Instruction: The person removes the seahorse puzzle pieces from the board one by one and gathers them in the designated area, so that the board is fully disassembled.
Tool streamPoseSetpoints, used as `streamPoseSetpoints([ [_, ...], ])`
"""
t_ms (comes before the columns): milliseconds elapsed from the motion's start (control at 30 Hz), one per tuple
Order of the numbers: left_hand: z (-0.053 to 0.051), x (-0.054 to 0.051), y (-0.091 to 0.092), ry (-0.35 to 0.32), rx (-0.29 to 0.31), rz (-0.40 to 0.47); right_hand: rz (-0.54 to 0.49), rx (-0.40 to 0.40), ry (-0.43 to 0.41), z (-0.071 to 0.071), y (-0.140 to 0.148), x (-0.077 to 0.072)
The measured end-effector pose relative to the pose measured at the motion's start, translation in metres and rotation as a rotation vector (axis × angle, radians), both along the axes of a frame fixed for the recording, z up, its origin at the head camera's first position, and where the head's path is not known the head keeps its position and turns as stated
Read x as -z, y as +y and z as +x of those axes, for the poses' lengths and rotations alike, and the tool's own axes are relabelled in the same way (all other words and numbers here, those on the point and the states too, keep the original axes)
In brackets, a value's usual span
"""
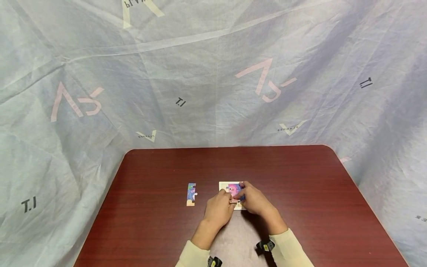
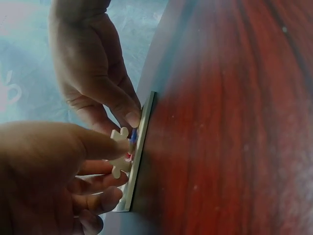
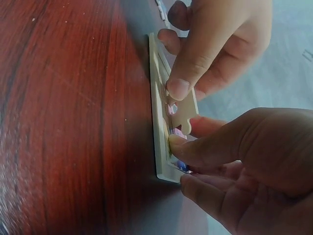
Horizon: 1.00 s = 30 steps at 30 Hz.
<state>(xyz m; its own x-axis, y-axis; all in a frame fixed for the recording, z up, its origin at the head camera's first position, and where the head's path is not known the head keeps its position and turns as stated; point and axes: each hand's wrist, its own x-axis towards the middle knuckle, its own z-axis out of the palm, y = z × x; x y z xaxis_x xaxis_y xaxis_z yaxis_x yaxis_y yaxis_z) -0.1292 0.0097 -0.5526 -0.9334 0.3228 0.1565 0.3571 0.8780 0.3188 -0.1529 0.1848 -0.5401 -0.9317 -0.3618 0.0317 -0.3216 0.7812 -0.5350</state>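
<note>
A shallow, light-rimmed puzzle tray lies on the table, with a pink and blue picture partly assembled in it. My left hand pinches a puzzle piece between thumb and fingers, tilted up on edge over the tray; its plain pale back shows in the wrist views. My right hand spreads over the tray's right side. Its thumb touches the picture, one finger reaches behind the held piece, and another touches the rim. Both hands hide much of the picture.
To the left of the tray lies a strip of joined puzzle pieces, blue with a sandy end. The dark red wooden table has rounded far corners. A printed grey cloth hangs behind and around it.
</note>
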Motion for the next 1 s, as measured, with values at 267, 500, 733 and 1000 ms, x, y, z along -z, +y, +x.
streamPoseSetpoints([
  [267,0.0030,-0.0018,-0.0033,-0.019,0.028,0.014,0.003,-0.005,0.004,0.0002,0.0003,-0.0002],
  [500,0.0036,-0.0009,-0.0042,-0.019,0.032,0.024,0.003,0.004,-0.007,0.0004,-0.0002,0.0003],
  [733,0.0021,0.0018,-0.0033,-0.020,0.016,0.035,0.004,0.008,-0.014,-0.0007,0.0006,-0.0001],
  [1000,0.0038,0.0065,-0.0062,-0.025,0.002,0.064,0.006,0.016,-0.008,-0.0004,0.0003,0.0031],
])
